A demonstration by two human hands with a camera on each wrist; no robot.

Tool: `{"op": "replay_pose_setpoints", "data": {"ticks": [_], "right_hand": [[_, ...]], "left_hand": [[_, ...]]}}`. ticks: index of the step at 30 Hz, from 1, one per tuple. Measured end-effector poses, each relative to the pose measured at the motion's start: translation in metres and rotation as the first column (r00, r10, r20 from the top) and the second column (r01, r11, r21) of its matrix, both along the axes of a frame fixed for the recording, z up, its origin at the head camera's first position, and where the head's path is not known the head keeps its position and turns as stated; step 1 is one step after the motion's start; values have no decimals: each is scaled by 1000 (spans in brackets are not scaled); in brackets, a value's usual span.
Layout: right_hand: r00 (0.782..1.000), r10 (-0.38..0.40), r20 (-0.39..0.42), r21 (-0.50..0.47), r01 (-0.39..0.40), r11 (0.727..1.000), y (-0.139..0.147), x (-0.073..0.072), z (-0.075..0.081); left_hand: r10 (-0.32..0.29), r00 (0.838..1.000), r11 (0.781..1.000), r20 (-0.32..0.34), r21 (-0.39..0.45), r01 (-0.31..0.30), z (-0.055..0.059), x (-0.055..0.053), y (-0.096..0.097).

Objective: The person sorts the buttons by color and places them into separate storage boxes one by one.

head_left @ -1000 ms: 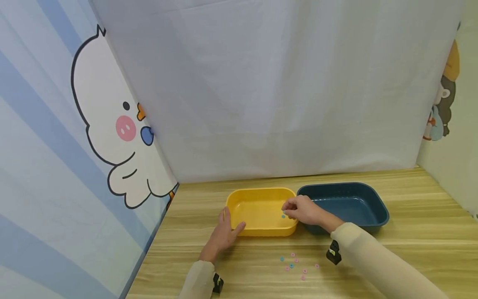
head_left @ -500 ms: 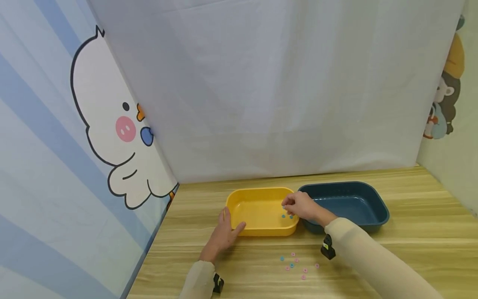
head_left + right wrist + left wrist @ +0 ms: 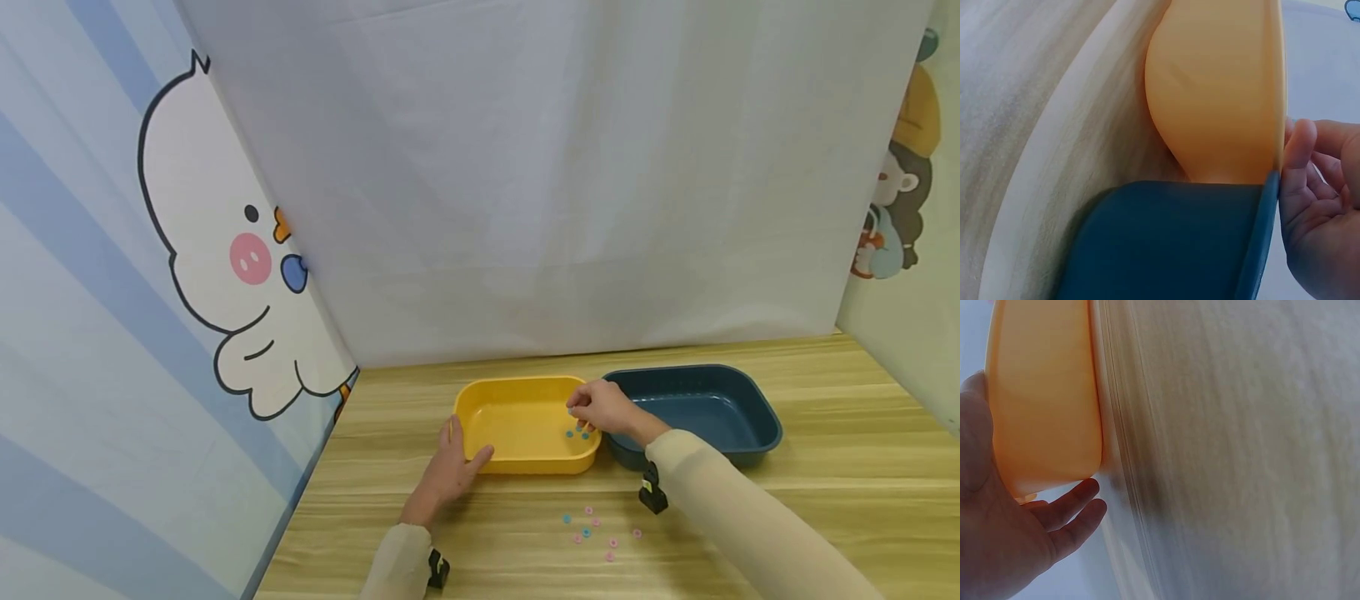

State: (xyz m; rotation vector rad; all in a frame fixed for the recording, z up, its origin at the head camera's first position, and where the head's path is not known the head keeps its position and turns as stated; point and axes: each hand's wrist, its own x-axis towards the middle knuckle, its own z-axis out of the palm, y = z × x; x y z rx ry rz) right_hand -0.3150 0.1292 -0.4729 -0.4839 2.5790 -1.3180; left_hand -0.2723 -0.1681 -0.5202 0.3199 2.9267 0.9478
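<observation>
My left hand (image 3: 448, 471) holds the front left corner of a yellow plastic basin (image 3: 540, 465), its thumb over the front rim. In the left wrist view its other fingers (image 3: 1075, 509) bend round the outside of that corner. Over the basin's right end, my right hand (image 3: 606, 407) pinches a tiny light-blue ring bead (image 3: 570, 411) between thumb and fingertips. Below it, several blue beads (image 3: 569, 434) lie on the basin floor. In the right wrist view, the basin wall partly hides the right fingertips.
A dark blue basin (image 3: 693, 417) stands right beside the yellow one, under my right wrist. On the wooden table (image 3: 510, 533) in front lie several pink ring beads (image 3: 613, 542) and two blue ones (image 3: 587, 532). A white curtain (image 3: 585, 183) hangs behind the table.
More blue beads now lie in the yellow basin under my right hand. That hand has shifted slightly up, still pinching a bead. My left hand stays at its corner.
</observation>
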Motion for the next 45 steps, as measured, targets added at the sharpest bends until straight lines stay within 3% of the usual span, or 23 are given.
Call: {"op": "replay_pose_setpoints", "data": {"ticks": [15,31,39,45], "right_hand": [[999,-31,19,-1,31,1000,-2,-4,0],[1000,-24,5,-20,24,1000,-2,1,1],[996,42,-77,22,-40,999,1,12,5],[980,120,-161,82,-108,991,6,27,3]], "left_hand": [[0,1000,1000,-5,-2,0,1,1,0],[-6,1000,1000,-1,-5,6,1,2,-1],[1,1000,1000,0,-7,-1,4,2,1],[-3,1000,1000,5,8,3,4,3,1]]}}
